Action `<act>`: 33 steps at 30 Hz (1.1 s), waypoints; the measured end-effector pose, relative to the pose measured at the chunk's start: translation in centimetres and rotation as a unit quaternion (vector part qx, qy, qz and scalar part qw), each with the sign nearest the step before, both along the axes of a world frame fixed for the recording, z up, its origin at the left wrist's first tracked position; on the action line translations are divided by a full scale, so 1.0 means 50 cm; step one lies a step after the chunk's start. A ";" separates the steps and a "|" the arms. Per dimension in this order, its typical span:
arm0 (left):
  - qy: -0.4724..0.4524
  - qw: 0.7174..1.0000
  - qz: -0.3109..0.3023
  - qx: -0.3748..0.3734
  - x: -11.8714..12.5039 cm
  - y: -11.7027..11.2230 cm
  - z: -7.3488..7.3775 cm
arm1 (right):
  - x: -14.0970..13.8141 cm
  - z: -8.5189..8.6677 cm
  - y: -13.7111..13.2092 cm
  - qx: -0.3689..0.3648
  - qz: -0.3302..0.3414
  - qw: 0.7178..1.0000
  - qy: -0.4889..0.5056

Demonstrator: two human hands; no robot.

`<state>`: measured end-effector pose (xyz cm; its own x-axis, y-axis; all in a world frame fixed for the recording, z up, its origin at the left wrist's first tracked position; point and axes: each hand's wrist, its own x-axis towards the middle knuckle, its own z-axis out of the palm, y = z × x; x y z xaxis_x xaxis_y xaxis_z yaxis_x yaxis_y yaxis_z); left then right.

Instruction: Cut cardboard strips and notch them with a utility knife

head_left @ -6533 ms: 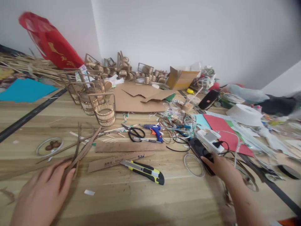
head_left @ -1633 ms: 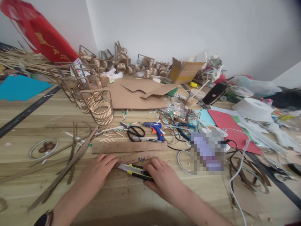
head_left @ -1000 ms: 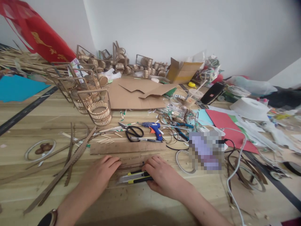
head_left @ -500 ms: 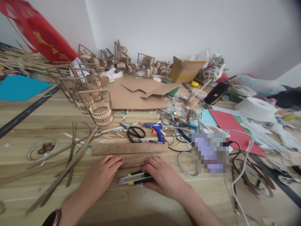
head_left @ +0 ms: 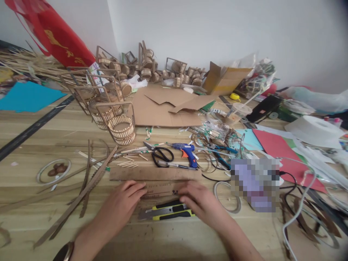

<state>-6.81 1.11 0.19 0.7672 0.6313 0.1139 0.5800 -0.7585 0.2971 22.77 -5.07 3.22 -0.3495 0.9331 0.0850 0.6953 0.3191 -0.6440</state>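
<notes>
My left hand (head_left: 123,201) has its fingers curled over the left end of a printed cardboard strip (head_left: 160,190). At the strip's right end, the fingers of my right hand (head_left: 203,204) are bent onto it; both thumbs are mostly hidden. A yellow and black utility knife (head_left: 174,214) with its blade out lies just below the strip, its handle end beside my right hand. Just beyond the strip lies a longer plain cardboard strip (head_left: 154,174). Farther off are a pen (head_left: 178,165), black-handled scissors (head_left: 163,154) and a blue glue gun (head_left: 187,150).
Small slatted baskets (head_left: 121,132) with tall handles stand at the left. Brown notched strips (head_left: 84,192) and a tape ring (head_left: 40,172) around brown balls lie nearer. Flat cardboard (head_left: 144,108) is at the back. A white cable (head_left: 297,214) crosses the right side.
My right hand has shifted right along the printed strip, uncovering more of it and of the knife's handle. The view has swung slightly left. My left hand stays at the strip's left end.
</notes>
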 end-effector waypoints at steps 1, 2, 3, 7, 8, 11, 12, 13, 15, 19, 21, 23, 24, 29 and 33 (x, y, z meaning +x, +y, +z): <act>0.004 1.000 -0.002 0.002 -0.001 0.000 0.000 | 0.010 0.001 0.003 0.009 -0.032 0.999 -0.001; 0.008 1.000 -0.004 0.003 -0.001 -0.001 -0.001 | 0.018 0.003 0.006 0.018 -0.063 0.998 -0.010; 0.011 1.000 -0.007 0.005 -0.002 -0.001 -0.001 | 0.026 0.004 0.009 0.026 -0.087 0.996 -0.024; 0.015 1.000 -0.014 0.014 -0.005 -0.001 -0.002 | 0.029 0.008 0.005 0.025 -0.052 0.996 -0.064; 0.014 1.000 -0.015 0.016 -0.006 -0.001 -0.003 | 0.023 0.010 0.002 0.014 -0.022 0.997 -0.067; 0.007 1.000 -0.019 0.023 -0.007 -0.001 -0.009 | 0.003 0.016 -0.006 -0.018 0.034 0.996 -0.084; 0.005 0.999 -0.020 0.028 -0.007 -0.001 -0.012 | -0.002 0.017 -0.008 -0.022 0.036 0.995 -0.094; 0.004 0.999 -0.019 0.033 -0.007 -0.002 -0.015 | -0.007 0.019 -0.009 -0.025 0.037 0.993 -0.105; 0.005 0.999 -0.013 0.041 -0.007 -0.004 -0.019 | -0.013 0.022 -0.010 -0.029 0.042 0.991 -0.123; 0.016 0.998 -0.007 0.053 -0.004 -0.007 -0.015 | -0.020 0.023 -0.019 -0.019 0.054 0.985 -0.163; 0.016 0.998 -0.012 0.057 -0.003 -0.006 -0.012 | -0.025 0.020 -0.030 0.006 0.046 0.980 -0.195; 0.009 0.998 -0.008 0.057 -0.002 -0.005 -0.011 | -0.030 0.017 -0.041 0.033 0.033 0.974 -0.222; 0.005 0.998 0.000 0.056 -0.001 -0.005 -0.011 | -0.032 0.016 -0.047 0.046 0.028 0.972 -0.229; -0.020 0.997 0.048 0.062 0.007 -0.007 -0.016 | -0.034 0.016 -0.068 0.109 0.026 0.970 -0.216; -0.049 0.995 0.050 0.064 0.016 -0.007 -0.011 | -0.031 0.017 -0.071 0.100 0.034 0.971 -0.214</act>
<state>-6.00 0.77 -0.38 0.6821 0.6798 0.2693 0.6283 -0.7333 0.2598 21.24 -8.63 4.05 -0.4535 0.8863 0.0942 0.8586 0.4628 -0.2207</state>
